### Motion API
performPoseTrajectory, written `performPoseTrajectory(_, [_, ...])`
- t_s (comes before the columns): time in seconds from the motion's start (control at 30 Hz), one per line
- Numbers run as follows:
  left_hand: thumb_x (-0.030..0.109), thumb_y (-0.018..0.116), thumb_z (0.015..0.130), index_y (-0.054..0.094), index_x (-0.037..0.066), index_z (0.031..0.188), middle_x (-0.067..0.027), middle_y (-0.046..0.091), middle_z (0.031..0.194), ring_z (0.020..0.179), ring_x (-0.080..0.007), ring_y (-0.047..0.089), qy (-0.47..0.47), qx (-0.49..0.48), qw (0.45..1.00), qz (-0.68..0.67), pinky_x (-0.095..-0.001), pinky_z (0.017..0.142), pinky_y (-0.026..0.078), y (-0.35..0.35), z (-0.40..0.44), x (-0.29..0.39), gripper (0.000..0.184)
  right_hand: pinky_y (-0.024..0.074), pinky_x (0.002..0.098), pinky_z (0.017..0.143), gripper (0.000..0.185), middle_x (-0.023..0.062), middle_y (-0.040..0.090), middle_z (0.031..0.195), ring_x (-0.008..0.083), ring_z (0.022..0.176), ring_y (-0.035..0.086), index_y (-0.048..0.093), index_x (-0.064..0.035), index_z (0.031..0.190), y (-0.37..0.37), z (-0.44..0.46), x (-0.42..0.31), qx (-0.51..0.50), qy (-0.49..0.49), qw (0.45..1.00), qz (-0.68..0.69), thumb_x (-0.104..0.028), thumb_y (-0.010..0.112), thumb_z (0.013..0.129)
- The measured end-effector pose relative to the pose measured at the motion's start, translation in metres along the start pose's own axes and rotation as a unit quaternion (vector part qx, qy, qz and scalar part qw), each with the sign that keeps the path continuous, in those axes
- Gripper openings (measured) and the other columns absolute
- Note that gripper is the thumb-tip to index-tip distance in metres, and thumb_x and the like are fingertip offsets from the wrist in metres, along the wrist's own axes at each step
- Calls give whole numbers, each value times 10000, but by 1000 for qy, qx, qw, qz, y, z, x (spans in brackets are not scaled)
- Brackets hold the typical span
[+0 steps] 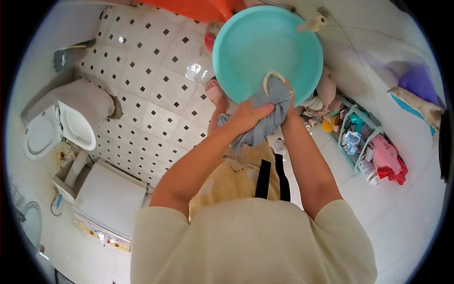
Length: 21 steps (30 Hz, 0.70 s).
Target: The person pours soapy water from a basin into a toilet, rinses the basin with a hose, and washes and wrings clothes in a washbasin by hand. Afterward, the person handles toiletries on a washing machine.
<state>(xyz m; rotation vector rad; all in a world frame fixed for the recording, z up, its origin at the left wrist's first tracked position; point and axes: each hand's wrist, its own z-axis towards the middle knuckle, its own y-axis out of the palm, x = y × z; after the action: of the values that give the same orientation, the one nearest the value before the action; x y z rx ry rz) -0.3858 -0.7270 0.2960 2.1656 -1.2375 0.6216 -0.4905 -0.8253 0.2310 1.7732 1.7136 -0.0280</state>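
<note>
A grey cloth (257, 130) with a pale cord looped at its top is bunched and twisted between my two hands, over the near edge of a round turquoise basin (221, 71). My left hand (249, 116) grips the cloth on its left side, thumb across it. On the right side my right hand (290, 110) is closed round the cloth, its fingers mostly hidden behind the fabric. Cloudy water (265, 47) seems to lie in the basin. The cord's loop (272, 75) overlaps the basin's near side.
A beige tap (313, 23) juts over the basin's right rim. Crumpled clothes (321, 97) and a pale green rack (352, 137) with packets and pink and red cloths stand at the right. A toilet (78, 125) is at the left. Beyond the basin is an orange object (194, 8).
</note>
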Motion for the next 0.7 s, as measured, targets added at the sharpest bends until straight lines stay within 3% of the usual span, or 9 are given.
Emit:
performPoseTrajectory(0.1, [346,683,708,498,-28,1143,-122,562,1085,989,-227,534,2,-9,999,-44,-334,854,421,-26,-11,-29,603,484,292,651,231,93,569,900,195,765,565,528,7,963,16,-14,-10,72,74,995,8,-195,482,861])
performPoseTrajectory(0.13, [306,689,708,492,-21,1155,-113,553,1098,1002,-219,525,-6,-6,997,-75,-335,862,418,-32,-21,-27,587,480,282,631,234,90,566,882,187,736,561,527,7,955,8,-19,-9,96,53,993,-44,-200,490,854])
performPoseTrajectory(0.2, [218,700,706,488,-8,1165,-103,540,1112,1023,-205,510,-31,9,985,-171,-338,871,417,-41,-41,-10,553,471,262,590,240,84,560,845,170,679,551,525,8,940,-23,-20,-4,140,9,979,-149,-210,505,840])
performPoseTrajectory(0.27, [192,694,706,472,-5,1181,-95,530,1126,1036,-200,502,-31,64,979,-192,-334,881,410,-54,-45,-27,560,461,248,555,251,81,551,807,150,617,533,527,-7,921,-74,-13,-1,251,18,942,-224,-238,530,821])
performPoseTrajectory(0.37, [175,687,706,437,-5,1209,-90,519,1145,1041,-198,499,-24,136,963,-232,-328,895,399,-68,-36,-48,591,468,250,550,254,80,542,781,142,583,517,524,-17,935,-124,-14,-8,339,35,901,-268,-239,550,814])
performPoseTrajectory(0.47, [181,678,711,393,3,1244,-92,508,1165,1045,-208,500,-21,164,949,-267,-332,915,385,-76,-16,-53,630,485,283,608,276,79,544,841,146,649,546,501,-30,992,-137,-15,-26,325,141,884,-307,-219,574,804])
performPoseTrajectory(0.57, [194,668,725,384,10,1252,-96,501,1180,1056,-221,501,-22,167,943,-286,-343,915,393,-84,2,-63,627,491,354,717,375,105,529,980,191,823,560,455,-16,1095,-142,-18,-35,201,132,945,-220,-214,585,804])
performPoseTrajectory(0.7, [196,651,747,385,8,1253,-101,503,1183,1070,-227,500,14,150,939,-309,-348,918,401,-86,22,-60,601,438,408,858,475,132,477,1123,266,1018,488,398,18,1183,-153,23,-47,140,102,984,-36,-161,597,791])
